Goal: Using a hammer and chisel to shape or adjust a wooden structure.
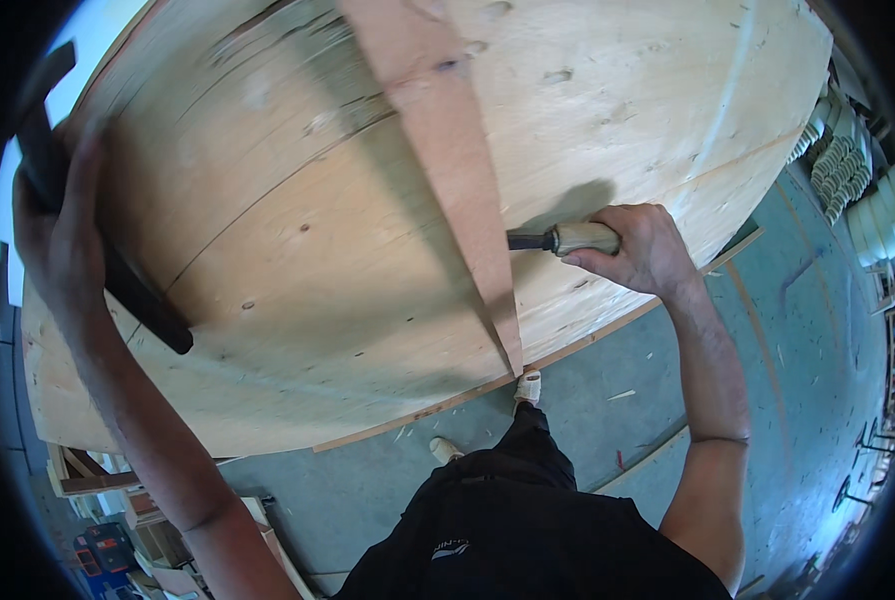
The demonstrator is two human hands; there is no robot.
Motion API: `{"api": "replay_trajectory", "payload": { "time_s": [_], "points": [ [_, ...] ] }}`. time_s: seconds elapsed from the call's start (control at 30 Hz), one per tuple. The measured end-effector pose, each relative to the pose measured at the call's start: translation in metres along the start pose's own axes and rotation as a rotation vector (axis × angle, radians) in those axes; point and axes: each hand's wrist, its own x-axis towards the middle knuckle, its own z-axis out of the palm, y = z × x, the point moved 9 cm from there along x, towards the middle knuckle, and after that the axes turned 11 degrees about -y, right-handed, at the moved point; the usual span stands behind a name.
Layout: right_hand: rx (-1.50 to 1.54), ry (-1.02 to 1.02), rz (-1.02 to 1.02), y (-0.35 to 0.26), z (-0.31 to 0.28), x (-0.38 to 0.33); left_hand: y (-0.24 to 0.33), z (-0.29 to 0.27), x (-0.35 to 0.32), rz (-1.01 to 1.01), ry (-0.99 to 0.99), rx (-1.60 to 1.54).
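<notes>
My right hand (652, 250) is closed around the pale wooden handle of a chisel (585, 238). The chisel's dark metal shank points left and meets the right side of a long reddish-brown strip of wood (462, 165); its tip is hidden there. This strip crosses a large plywood panel (307, 270) from the top toward the near edge. Raised at the far left, my left hand (67, 225) grips a long dark bar-shaped tool (142, 295) with an angled upper end. Blur hides that tool's exact kind. It is held apart from the chisel.
Wood chips and a thin batten lie on the grey-green floor (607, 400) around my feet. White curved pieces (842, 175) are stacked at the far right. Wooden offcuts and a dark case with orange parts (105, 548) sit at lower left.
</notes>
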Motion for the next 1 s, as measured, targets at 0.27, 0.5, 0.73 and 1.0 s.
{"api": "replay_trajectory", "payload": {
  "time_s": [0.27,0.5,0.73,1.0],
  "points": [
    [-0.004,0.203,0.333,-0.027,-0.002,-0.033,0.053,0.002,-0.003,-0.142,-0.053,-0.033],
    [-0.143,0.474,0.794,-0.101,0.031,-0.091,0.037,-0.013,-0.002,-0.124,-0.058,-0.240],
    [-0.088,0.436,0.740,-0.074,0.037,-0.101,0.049,-0.025,-0.011,0.047,-0.025,-0.157],
    [-0.103,0.460,0.897,-0.121,0.044,-0.107,0.031,-0.012,0.003,0.031,-0.026,-0.121]
  ]
}}
